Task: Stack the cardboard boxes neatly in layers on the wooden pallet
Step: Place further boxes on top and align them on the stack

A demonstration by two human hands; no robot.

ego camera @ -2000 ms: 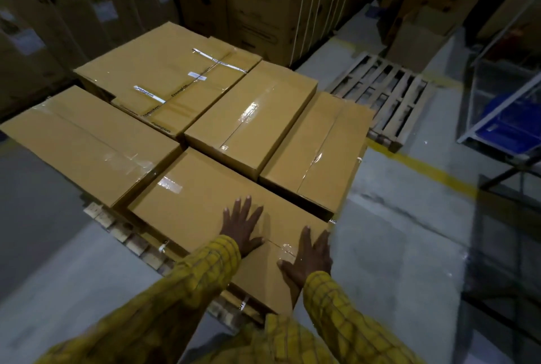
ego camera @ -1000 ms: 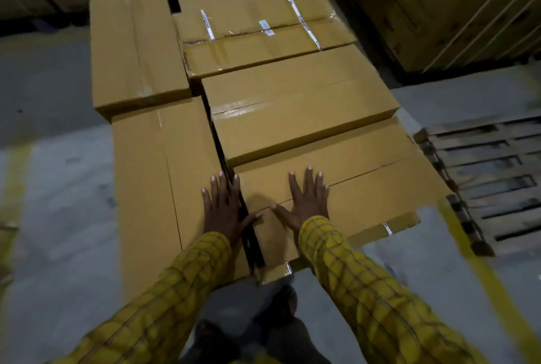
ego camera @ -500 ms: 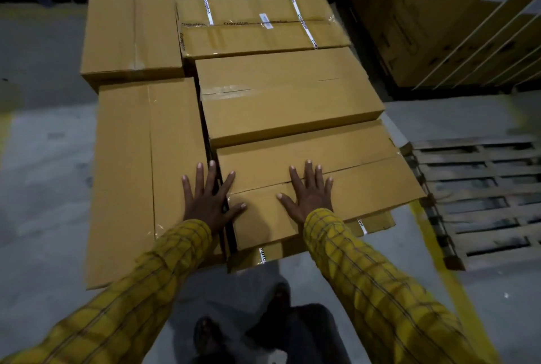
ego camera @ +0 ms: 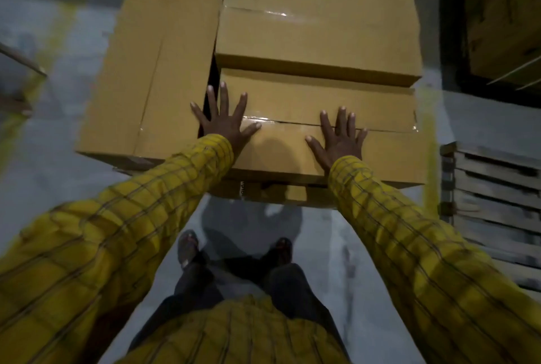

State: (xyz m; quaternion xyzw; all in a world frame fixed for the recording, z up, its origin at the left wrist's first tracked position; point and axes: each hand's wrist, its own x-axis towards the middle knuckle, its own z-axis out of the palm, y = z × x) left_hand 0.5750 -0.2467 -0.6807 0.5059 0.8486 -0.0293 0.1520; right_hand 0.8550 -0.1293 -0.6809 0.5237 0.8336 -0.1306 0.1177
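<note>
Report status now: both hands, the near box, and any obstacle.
Left hand and right hand flat, fingers spread, on near box. Left fingers span the gap to the long side box. Nothing in the way.

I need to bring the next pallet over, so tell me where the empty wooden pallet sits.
In the head view the empty wooden pallet lies on the floor at the right edge, just right of the nearest cardboard box, beyond the right hand.

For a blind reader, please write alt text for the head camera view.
Both hands, left hand and right hand, press flat with spread fingers on the nearest cardboard box of a tight layer. More boxes lie beyond, an empty wooden pallet stands to the right.
</note>
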